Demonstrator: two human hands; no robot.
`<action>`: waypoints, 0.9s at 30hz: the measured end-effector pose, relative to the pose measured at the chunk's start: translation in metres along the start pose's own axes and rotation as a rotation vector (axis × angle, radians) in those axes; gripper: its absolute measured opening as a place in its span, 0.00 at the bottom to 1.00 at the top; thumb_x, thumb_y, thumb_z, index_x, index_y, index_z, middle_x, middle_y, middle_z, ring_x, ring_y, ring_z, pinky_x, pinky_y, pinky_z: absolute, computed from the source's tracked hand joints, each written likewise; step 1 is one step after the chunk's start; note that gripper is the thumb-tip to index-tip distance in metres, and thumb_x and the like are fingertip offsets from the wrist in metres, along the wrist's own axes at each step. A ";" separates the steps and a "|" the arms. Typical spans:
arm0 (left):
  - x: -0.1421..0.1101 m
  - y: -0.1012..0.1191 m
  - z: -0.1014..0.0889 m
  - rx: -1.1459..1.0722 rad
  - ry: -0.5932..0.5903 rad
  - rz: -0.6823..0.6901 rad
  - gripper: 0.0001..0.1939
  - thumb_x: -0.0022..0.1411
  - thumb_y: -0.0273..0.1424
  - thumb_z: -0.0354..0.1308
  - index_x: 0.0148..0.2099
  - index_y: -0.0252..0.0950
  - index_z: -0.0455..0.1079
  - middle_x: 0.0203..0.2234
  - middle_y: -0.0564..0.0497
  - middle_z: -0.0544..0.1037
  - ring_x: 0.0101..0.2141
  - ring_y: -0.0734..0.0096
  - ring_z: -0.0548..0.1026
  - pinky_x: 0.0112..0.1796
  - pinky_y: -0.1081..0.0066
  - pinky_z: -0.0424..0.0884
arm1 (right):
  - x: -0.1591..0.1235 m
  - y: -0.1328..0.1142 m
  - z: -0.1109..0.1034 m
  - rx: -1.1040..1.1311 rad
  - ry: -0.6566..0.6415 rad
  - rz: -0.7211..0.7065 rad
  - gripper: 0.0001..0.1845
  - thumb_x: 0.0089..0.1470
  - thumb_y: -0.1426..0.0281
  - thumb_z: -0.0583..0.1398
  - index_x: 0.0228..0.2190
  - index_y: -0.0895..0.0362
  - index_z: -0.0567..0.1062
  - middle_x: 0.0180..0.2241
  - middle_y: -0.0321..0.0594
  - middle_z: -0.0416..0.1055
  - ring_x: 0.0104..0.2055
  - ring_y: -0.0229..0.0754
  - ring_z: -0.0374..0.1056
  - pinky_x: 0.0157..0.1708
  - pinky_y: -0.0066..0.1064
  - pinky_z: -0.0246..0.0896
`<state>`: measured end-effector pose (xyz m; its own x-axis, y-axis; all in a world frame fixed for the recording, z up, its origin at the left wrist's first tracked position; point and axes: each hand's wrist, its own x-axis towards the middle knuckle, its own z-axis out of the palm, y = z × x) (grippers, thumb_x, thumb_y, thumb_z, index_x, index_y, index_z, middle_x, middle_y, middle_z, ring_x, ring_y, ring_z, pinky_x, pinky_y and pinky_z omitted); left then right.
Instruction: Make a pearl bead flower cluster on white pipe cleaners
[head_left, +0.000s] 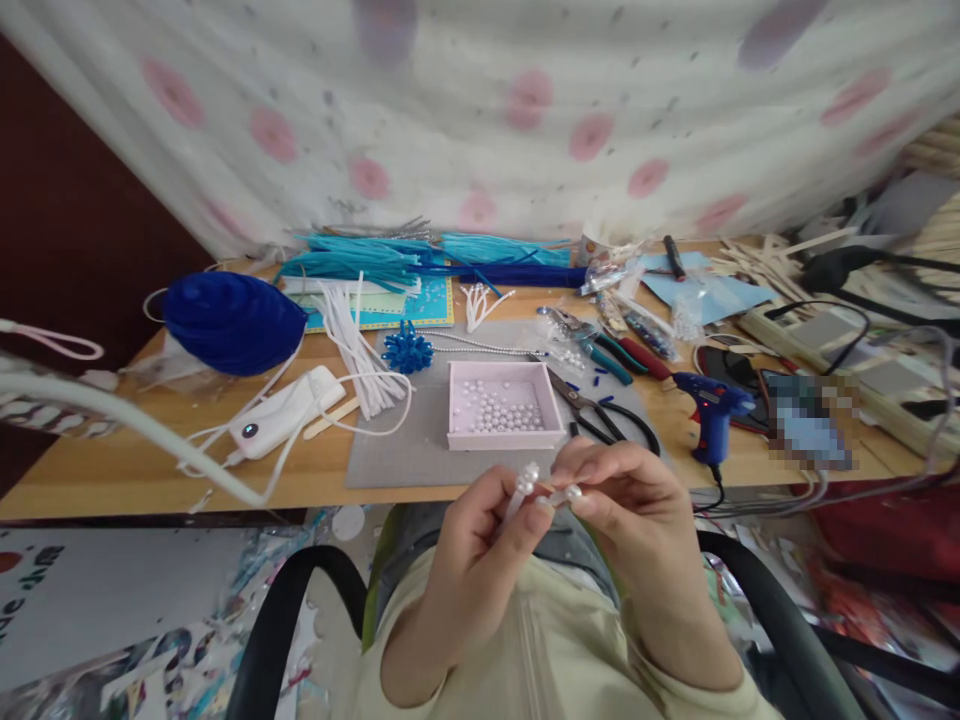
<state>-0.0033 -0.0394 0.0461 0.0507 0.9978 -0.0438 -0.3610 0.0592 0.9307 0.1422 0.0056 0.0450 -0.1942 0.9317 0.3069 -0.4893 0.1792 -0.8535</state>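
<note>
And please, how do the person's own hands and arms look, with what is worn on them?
Both the left hand and the right hand are bare, with no gloves, and no ring, watch or bracelet can be seen. The left sleeve and right sleeve are plain pale cream-yellow, and end on the forearms, leaving the wrists uncovered.
</note>
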 end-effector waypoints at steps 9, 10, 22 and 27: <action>0.001 0.003 0.000 -0.063 -0.011 -0.006 0.20 0.64 0.49 0.65 0.33 0.37 0.70 0.17 0.63 0.57 0.19 0.80 0.51 0.22 0.74 0.50 | 0.000 0.005 -0.002 -0.023 -0.001 -0.006 0.09 0.54 0.74 0.72 0.37 0.48 0.83 0.33 0.36 0.81 0.36 0.39 0.76 0.35 0.28 0.75; 0.001 0.003 0.000 -0.065 -0.007 -0.009 0.21 0.63 0.49 0.65 0.32 0.37 0.70 0.17 0.62 0.57 0.18 0.80 0.51 0.22 0.74 0.50 | 0.001 0.004 -0.003 -0.043 0.009 -0.013 0.09 0.54 0.73 0.72 0.37 0.48 0.83 0.33 0.36 0.81 0.36 0.39 0.76 0.35 0.28 0.74; 0.005 -0.009 -0.005 -0.108 0.014 -0.039 0.26 0.62 0.54 0.63 0.28 0.35 0.74 0.12 0.63 0.55 0.15 0.83 0.48 0.17 0.75 0.44 | 0.000 -0.013 0.002 -0.348 -0.071 -0.058 0.04 0.57 0.70 0.70 0.36 0.50 0.82 0.32 0.37 0.77 0.37 0.39 0.72 0.37 0.27 0.69; 0.007 -0.010 -0.004 -0.216 -0.055 -0.088 0.24 0.63 0.52 0.63 0.30 0.36 0.73 0.11 0.64 0.54 0.13 0.84 0.47 0.16 0.78 0.47 | -0.001 -0.007 -0.001 -0.037 0.053 0.236 0.05 0.64 0.68 0.64 0.39 0.52 0.82 0.29 0.34 0.70 0.24 0.31 0.61 0.24 0.22 0.61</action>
<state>-0.0025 -0.0332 0.0348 0.1389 0.9856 -0.0960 -0.5438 0.1569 0.8244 0.1464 0.0041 0.0505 -0.2540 0.9642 0.0756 -0.4040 -0.0347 -0.9141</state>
